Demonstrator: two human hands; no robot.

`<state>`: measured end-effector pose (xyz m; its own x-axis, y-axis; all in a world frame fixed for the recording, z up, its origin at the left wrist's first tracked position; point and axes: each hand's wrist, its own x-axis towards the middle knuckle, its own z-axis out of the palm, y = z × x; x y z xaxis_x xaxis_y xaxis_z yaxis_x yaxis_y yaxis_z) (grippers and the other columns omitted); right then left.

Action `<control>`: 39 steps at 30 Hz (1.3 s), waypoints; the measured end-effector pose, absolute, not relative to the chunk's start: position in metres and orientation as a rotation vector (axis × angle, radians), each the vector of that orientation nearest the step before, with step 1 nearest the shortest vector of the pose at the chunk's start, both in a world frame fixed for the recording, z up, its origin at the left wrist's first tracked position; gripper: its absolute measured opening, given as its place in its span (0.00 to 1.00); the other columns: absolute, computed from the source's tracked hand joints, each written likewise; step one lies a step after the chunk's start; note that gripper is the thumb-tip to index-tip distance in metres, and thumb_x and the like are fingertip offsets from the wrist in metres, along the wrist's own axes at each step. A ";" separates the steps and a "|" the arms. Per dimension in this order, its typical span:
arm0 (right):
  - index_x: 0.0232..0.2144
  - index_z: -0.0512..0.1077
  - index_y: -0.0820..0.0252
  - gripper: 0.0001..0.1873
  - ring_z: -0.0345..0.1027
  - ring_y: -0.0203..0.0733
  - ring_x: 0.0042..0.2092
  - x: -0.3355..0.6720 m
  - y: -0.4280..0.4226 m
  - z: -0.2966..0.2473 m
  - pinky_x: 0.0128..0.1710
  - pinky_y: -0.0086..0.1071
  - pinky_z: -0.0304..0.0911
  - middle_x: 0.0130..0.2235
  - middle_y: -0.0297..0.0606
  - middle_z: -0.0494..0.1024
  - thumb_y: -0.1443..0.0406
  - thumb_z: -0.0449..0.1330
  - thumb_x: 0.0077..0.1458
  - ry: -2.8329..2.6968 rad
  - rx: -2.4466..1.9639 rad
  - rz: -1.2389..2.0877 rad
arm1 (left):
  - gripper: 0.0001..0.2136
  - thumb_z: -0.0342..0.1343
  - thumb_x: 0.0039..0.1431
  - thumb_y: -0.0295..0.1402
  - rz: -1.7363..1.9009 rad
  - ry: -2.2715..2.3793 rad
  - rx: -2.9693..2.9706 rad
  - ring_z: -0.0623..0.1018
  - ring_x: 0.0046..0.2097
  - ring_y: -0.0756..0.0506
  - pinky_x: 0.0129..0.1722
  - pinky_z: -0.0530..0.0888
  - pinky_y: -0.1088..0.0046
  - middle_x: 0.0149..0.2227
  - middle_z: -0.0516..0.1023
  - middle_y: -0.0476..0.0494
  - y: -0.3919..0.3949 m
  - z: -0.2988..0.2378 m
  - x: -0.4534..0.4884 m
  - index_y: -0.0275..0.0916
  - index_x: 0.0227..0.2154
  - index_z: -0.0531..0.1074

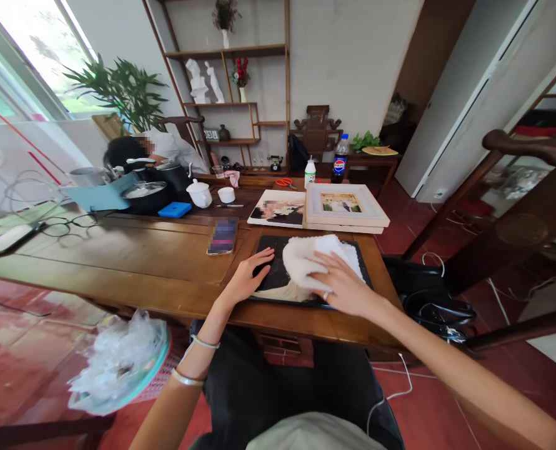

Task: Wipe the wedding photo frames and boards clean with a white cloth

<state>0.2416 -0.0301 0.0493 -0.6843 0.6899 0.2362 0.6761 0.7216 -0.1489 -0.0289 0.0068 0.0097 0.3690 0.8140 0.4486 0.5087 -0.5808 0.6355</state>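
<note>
A dark flat board or frame (277,274) lies near the table's front edge, with a pale patch along its lower left part. My left hand (250,275) rests flat at the board's left side, fingers stretched out and thumb apart. Bunched on the board is a white fluffy cloth (299,257). My right hand (341,278) presses on this cloth from the right, its fingers curled over it; some fingertips are blurred. What lies under the cloth is hidden.
Behind the board lie a framed photo (346,215) and a photo panel (278,209). A phone (222,236), blue box (175,209), white lidded pot (199,194) and cola bottle (340,159) stand on the table (165,250). A person (165,150) leans there. A bag-filled basket (123,362) is lower left.
</note>
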 end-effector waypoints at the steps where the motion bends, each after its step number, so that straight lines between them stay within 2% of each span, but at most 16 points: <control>1: 0.51 0.68 0.54 0.26 0.45 0.51 0.63 0.243 -0.013 0.049 0.59 0.53 0.41 0.61 0.42 0.60 0.71 0.55 0.48 -2.643 -1.117 0.044 | 0.16 0.48 0.60 0.34 1.066 1.148 2.242 0.66 0.59 0.43 0.60 0.61 0.59 0.55 0.69 0.41 0.007 0.010 -0.029 0.38 0.48 0.71; 4: 0.52 0.67 0.55 0.22 0.48 0.52 0.62 0.245 0.024 0.046 0.58 0.54 0.43 0.57 0.44 0.65 0.67 0.53 0.53 -2.574 -1.273 -0.050 | 0.15 0.48 0.60 0.34 1.072 1.138 2.228 0.66 0.59 0.43 0.60 0.61 0.58 0.55 0.70 0.41 0.007 0.012 -0.029 0.38 0.48 0.71; 7: 0.53 0.66 0.55 0.23 0.47 0.54 0.62 0.238 0.026 0.043 0.57 0.56 0.43 0.58 0.43 0.65 0.67 0.53 0.54 -2.521 -1.357 -0.130 | 0.15 0.48 0.59 0.34 1.085 1.134 2.225 0.66 0.59 0.43 0.60 0.61 0.57 0.54 0.70 0.41 0.007 0.011 -0.029 0.38 0.47 0.72; 12: 0.51 0.67 0.53 0.22 0.41 0.56 0.63 0.213 -0.042 0.042 0.58 0.58 0.39 0.62 0.41 0.57 0.65 0.54 0.53 -2.594 -1.259 -0.088 | 0.15 0.49 0.59 0.34 1.081 1.148 2.230 0.66 0.59 0.44 0.60 0.61 0.60 0.55 0.70 0.41 0.008 0.008 -0.030 0.38 0.48 0.71; 16: 0.45 0.72 0.55 0.18 0.39 0.58 0.64 0.199 -0.095 0.047 0.60 0.56 0.37 0.62 0.44 0.57 0.60 0.58 0.51 -2.741 -1.128 0.022 | 0.15 0.48 0.60 0.33 1.095 1.132 2.220 0.66 0.59 0.44 0.60 0.61 0.60 0.55 0.70 0.42 0.008 0.008 -0.030 0.39 0.48 0.71; 18: 0.45 0.72 0.56 0.18 0.41 0.57 0.63 0.200 -0.100 0.050 0.61 0.53 0.38 0.61 0.44 0.58 0.61 0.58 0.51 -2.757 -1.056 0.067 | 0.15 0.48 0.60 0.33 1.101 1.127 2.218 0.66 0.59 0.44 0.60 0.61 0.60 0.55 0.70 0.42 0.007 0.008 -0.030 0.39 0.48 0.71; 25: 0.51 0.68 0.57 0.23 0.47 0.53 0.62 0.225 -0.015 0.049 0.59 0.49 0.45 0.59 0.44 0.61 0.69 0.56 0.51 -2.607 -1.067 0.019 | 0.16 0.48 0.60 0.33 1.065 1.149 2.234 0.66 0.59 0.44 0.60 0.60 0.60 0.55 0.69 0.43 0.007 0.011 -0.030 0.39 0.49 0.70; 31: 0.53 0.66 0.55 0.19 0.50 0.53 0.61 0.214 0.040 0.049 0.57 0.51 0.47 0.56 0.43 0.66 0.62 0.50 0.60 -2.517 -1.276 -0.089 | 0.17 0.48 0.60 0.32 1.056 1.158 2.223 0.65 0.59 0.44 0.60 0.60 0.60 0.56 0.69 0.42 0.007 0.013 -0.030 0.39 0.51 0.69; 36: 0.51 0.68 0.55 0.19 0.45 0.55 0.62 0.195 -0.013 0.045 0.58 0.54 0.42 0.61 0.43 0.60 0.64 0.52 0.57 -2.623 -1.172 -0.100 | 0.18 0.48 0.60 0.32 1.049 1.162 2.235 0.65 0.60 0.43 0.61 0.59 0.60 0.57 0.67 0.43 0.007 0.010 -0.030 0.40 0.52 0.68; 39: 0.50 0.69 0.56 0.19 0.41 0.56 0.63 0.190 -0.059 0.045 0.59 0.55 0.38 0.61 0.44 0.58 0.61 0.53 0.57 -2.694 -1.062 -0.026 | 0.17 0.47 0.60 0.31 1.058 1.137 2.239 0.65 0.59 0.43 0.60 0.60 0.61 0.57 0.67 0.43 0.007 0.010 -0.031 0.40 0.52 0.68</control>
<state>0.1904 -0.0589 0.0446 -0.7053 0.6696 0.2327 0.6741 0.7351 -0.0723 -0.0307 0.0068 0.0099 0.3783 0.8134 0.4418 0.4992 -0.5812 0.6426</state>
